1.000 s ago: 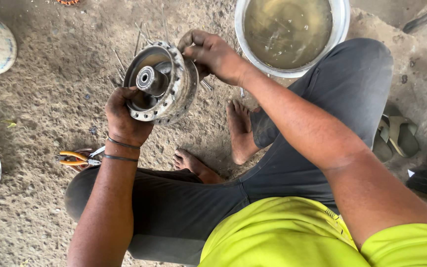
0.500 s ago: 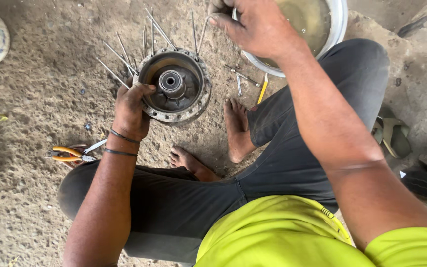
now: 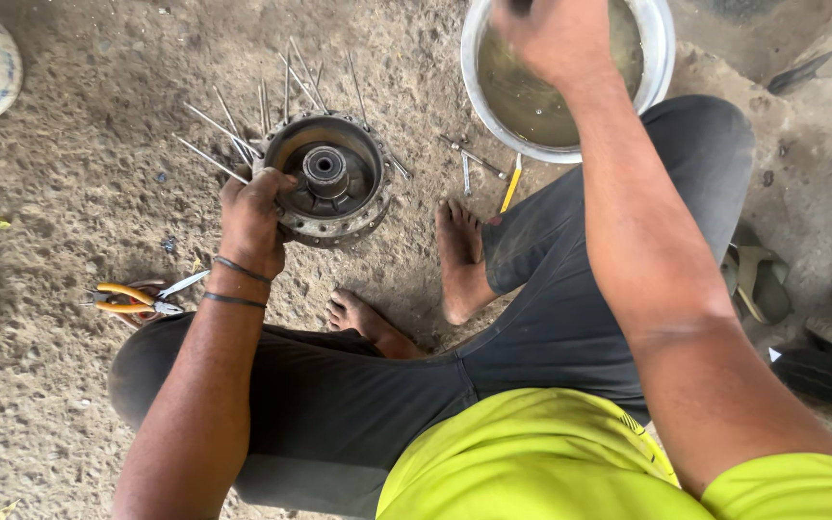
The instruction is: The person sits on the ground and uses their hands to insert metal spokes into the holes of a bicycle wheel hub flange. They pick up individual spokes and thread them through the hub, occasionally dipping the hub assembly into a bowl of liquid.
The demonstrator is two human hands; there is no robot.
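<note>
The left hand (image 3: 254, 220) grips the near-left rim of a round metal wheel hub (image 3: 331, 178), which lies flat on the dirt floor (image 3: 69, 385) with thin spokes (image 3: 243, 130) fanning out beyond it. Up and to the right of the hub, the right hand (image 3: 556, 39) is over a metal basin (image 3: 662, 58) of murky liquid, blurred, its grasp unclear. Orange-handled pliers (image 3: 137, 299) lie down-left of the hub, and small metal tools (image 3: 479, 164) between hub and basin.
</note>
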